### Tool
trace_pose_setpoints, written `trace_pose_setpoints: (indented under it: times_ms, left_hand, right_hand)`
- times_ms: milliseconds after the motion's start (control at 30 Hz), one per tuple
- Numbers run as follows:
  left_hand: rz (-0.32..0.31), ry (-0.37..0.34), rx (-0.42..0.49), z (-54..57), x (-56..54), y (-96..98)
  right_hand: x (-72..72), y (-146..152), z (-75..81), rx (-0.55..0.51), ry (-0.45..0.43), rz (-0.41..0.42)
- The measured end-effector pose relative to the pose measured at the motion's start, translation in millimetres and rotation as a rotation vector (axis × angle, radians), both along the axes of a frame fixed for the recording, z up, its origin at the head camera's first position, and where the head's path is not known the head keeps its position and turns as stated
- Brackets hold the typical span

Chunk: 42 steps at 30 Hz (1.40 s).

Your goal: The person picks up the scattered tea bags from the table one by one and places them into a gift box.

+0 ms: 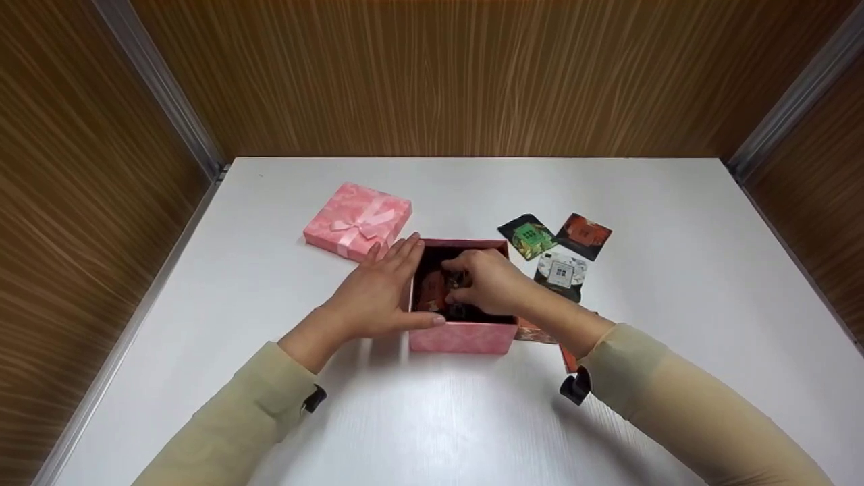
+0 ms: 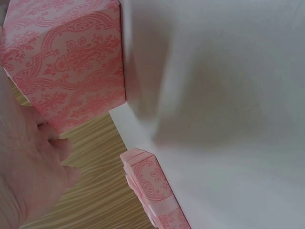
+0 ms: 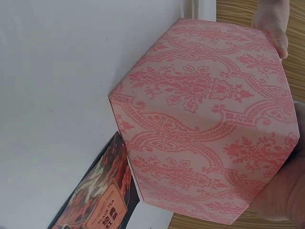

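A pink patterned box (image 1: 462, 337) stands without its lid in the middle of the table. Along its left rim my left hand (image 1: 378, 293) rests with straight fingers, the thumb lying across the front rim. My right hand (image 1: 493, 280) reaches inside, thumb and fingers pinching a dark tea sachet (image 1: 458, 278) that is mostly covered. Beside those fingertips, a reddish sachet (image 1: 432, 290) shows in the box. The right wrist view has the box's outer wall (image 3: 190, 124) hiding the right fingers; the left wrist view shows the left palm (image 2: 33, 171) against the box.
Behind and left of the box lies its pink lid (image 1: 337, 212) with a ribbon bow. To the right are a green sachet (image 1: 528, 236), a red one (image 1: 584, 235) and a white-and-black one (image 1: 561, 275). An orange black-tea sachet (image 3: 105, 191) lies close by the box, partly under my right forearm.
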<state>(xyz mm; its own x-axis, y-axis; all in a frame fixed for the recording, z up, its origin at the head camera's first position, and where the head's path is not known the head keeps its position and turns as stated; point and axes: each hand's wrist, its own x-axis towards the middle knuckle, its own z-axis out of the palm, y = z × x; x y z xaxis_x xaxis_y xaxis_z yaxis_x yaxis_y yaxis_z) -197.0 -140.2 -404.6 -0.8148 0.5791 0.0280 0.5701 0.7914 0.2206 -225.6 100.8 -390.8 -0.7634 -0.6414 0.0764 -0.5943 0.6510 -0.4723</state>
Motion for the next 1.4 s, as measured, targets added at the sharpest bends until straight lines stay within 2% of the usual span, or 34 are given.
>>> trace_pose_setpoints:
  times_ms: [233,500,733,867,1133,1400]
  left_hand:
    - [0.002,0.007,0.0,-1.8,-0.7,0.0]
    - [0.005,-0.005,0.002,-2.3,-0.3,-0.4]
    - [0.01,-0.016,0.012,-2.0,-0.3,-0.7]
    - [0.014,-0.019,0.01,-1.4,-0.2,-0.7]
    - [0.023,-0.024,0.001,-1.0,-0.3,0.3]
    - [0.027,-0.031,-0.005,-0.8,-0.1,1.5]
  right_hand:
    - [-1.3,1.5,-0.3,0.003,0.003,-0.005]
    - [-0.6,7.3,4.9,-0.091,-0.068,-0.034]
    - [-1.1,24.1,21.8,-0.206,-0.147,-0.066]
    - [-4.1,43.3,34.4,-0.271,-0.149,-0.096]
    - [-22.5,91.8,51.5,-0.377,-0.112,-0.221]
    - [-47.5,153.3,43.8,-0.381,-0.105,-0.419]
